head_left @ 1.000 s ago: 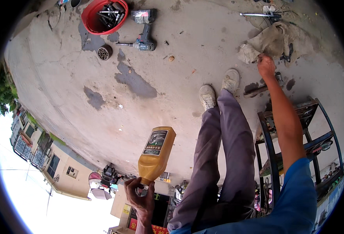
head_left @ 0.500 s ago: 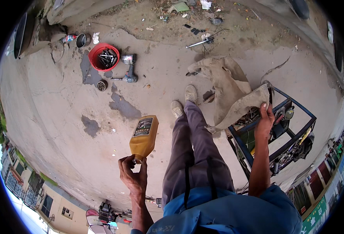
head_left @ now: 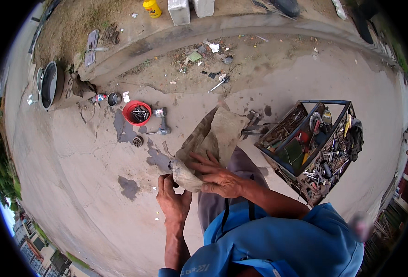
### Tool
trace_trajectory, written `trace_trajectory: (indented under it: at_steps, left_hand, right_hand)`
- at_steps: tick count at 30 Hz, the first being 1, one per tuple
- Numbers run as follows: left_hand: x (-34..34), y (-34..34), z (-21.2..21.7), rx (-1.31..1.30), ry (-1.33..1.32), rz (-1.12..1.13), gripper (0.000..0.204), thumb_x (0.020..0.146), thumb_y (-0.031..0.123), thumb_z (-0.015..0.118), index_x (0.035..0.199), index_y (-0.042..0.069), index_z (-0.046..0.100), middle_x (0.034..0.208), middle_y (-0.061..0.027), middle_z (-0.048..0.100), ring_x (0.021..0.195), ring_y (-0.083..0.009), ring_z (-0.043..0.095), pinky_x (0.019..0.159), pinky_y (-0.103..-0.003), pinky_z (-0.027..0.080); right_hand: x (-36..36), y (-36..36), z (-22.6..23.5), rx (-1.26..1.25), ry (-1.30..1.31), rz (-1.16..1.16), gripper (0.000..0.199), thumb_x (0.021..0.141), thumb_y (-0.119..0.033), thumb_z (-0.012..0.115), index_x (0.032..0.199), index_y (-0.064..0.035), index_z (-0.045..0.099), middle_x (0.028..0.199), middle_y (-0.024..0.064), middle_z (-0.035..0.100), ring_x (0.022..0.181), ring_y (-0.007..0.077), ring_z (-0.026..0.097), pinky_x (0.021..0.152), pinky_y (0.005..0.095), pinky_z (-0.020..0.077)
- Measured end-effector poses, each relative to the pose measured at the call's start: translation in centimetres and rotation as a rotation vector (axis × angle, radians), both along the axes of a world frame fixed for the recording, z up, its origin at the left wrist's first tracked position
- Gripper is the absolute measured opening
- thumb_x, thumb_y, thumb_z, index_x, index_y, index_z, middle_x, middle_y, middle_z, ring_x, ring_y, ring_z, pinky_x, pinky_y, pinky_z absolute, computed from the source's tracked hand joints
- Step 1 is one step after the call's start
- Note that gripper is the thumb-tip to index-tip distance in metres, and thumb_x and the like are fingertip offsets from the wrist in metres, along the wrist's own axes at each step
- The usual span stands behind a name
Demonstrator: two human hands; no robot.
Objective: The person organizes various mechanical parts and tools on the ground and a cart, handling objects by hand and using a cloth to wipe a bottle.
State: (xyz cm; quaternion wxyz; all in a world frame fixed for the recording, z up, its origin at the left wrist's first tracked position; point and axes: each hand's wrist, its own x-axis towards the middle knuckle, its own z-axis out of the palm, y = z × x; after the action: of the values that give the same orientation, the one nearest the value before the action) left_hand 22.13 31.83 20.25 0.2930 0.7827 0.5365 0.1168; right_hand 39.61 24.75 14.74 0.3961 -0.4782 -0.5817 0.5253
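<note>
A dirty tan cloth (head_left: 225, 131) hangs in folds before my body. My right hand (head_left: 222, 180) lies over its near end, fingers spread across the fabric and thumb at its lower edge, pressing it toward my left hand. My left hand (head_left: 174, 201) is at the cloth's left edge, its fingers curled closed. They seem to keep the neck of the amber plastic bottle seen earlier. The bottle itself is hidden now, apparently under the cloth.
A metal-framed tool cart (head_left: 326, 102) full of tools stands at the right. Leftward on the concrete are a red bowl (head_left: 126, 111) of sockets, a cordless impact wrench (head_left: 163, 128), a small cup (head_left: 138, 141) and a metal can (head_left: 113, 100). A ratchet wrench (head_left: 218, 85) lies farther off.
My right hand has brought the cloth leftward from beside the cart, over the bottle at my left hand. The bottle has gone out of sight. The view has shifted too.
</note>
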Motion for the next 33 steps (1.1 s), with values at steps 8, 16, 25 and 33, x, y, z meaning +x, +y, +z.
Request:
trace_trajectory:
  at_steps: [8,16,25,33]
  left_hand:
    - [-7.8,0.1,6.9,0.124,-0.017,-0.076,0.036,0.071,0.006,0.079,0.101,0.004,0.059,0.094,-0.0078,0.059,0.073,-0.0199,0.062,0.066,-0.034,0.052]
    - [-17.4,-0.7,12.7,0.227,-0.047,-0.038,0.028,0.076,0.005,0.077,0.098,0.0,0.061,0.088,-0.0073,0.056,0.07,-0.0189,0.055,0.065,-0.033,0.048]
    - [-24.2,-0.3,16.9,0.347,-0.027,0.086,0.03,0.08,0.012,0.078,0.1,-0.001,0.062,0.091,-0.0055,0.055,0.074,-0.0165,0.052,0.068,-0.029,0.045]
    - [-34.6,1.4,9.2,-0.194,-1.088,0.571,0.071,0.1,0.061,0.029,0.14,0.004,0.041,0.138,-0.0126,0.048,0.127,-0.0264,0.049,0.106,-0.04,0.04]
  right_hand:
    - [-6.8,2.1,2.1,0.312,-0.298,0.041,0.056,0.088,-0.042,0.065,0.117,0.0058,0.058,0.153,0.0213,0.026,0.134,0.0397,0.036,0.112,0.0476,0.0311]
    - [-19.6,4.9,5.3,0.445,0.036,-0.157,0.099,0.054,-0.038,0.091,0.133,-0.0003,0.045,0.117,0.0167,0.058,0.108,0.0365,0.058,0.09,0.0443,0.0477]
    - [-30.0,6.2,8.3,0.628,0.118,-0.296,0.07,0.058,-0.031,0.09,0.11,-0.0021,0.053,0.102,0.0132,0.058,0.096,0.0342,0.06,0.084,0.0422,0.0502]
    - [-35.1,7.9,11.6,0.491,0.126,-0.21,0.067,0.066,-0.036,0.086,0.109,0.0036,0.053,0.103,0.0171,0.059,0.093,0.0355,0.061,0.082,0.0429,0.0514]
